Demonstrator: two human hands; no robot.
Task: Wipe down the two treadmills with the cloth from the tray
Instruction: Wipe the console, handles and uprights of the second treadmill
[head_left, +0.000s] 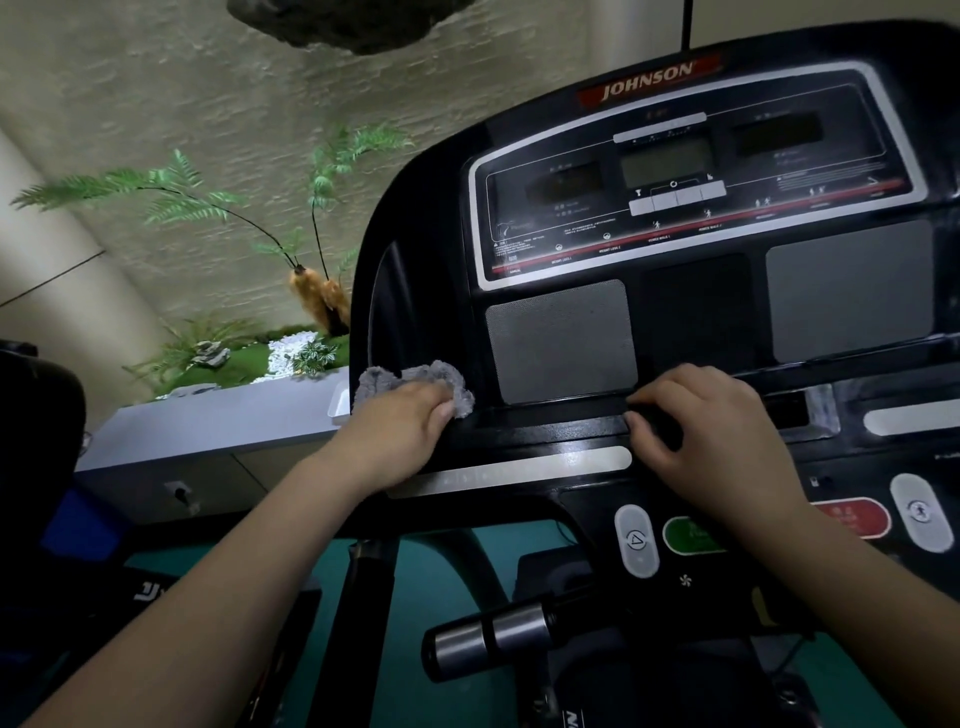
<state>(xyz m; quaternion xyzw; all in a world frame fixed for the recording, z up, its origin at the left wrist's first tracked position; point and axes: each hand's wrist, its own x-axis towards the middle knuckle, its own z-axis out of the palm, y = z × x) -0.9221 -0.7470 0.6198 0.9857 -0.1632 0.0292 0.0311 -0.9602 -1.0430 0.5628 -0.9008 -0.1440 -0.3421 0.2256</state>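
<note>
1. Head view, one frame only. Both bare forearms reach up and forward from the lower edge onto the console (696, 291) of a black treadmill marked JOHNSON.
2. Left hand (410, 415): palm down, wrist roughly straight, forearm rising from the lower left. Fingers are closed on a grey cloth (415, 382), pressing it against the console's left edge, beside the left speaker grille (561, 340). The cloth bunches out above and to the right of the knuckles.
3. Right hand (706, 426): palm down, fingers curled, fingertips (636, 415) resting on the black ledge just below the grille. Whether anything is under them: cannot tell; the curled hand touches the ledge, no object seen in it.
4. The hands are near each other, apart, with the left one slightly higher.
5. Silver strip (511, 470) runs under both hands, touching neither visibly.
6. Below the right wrist: green button (688, 535), partly covered; red button (852, 517) to its right; grey oval button (636, 540) to its left.
7. Handlebar (493, 636) with metal sensor bands sits lower centre, between the forearms.
8. Left background: grey ledge (208, 431), ferns (171, 192), textured wall.
</note>
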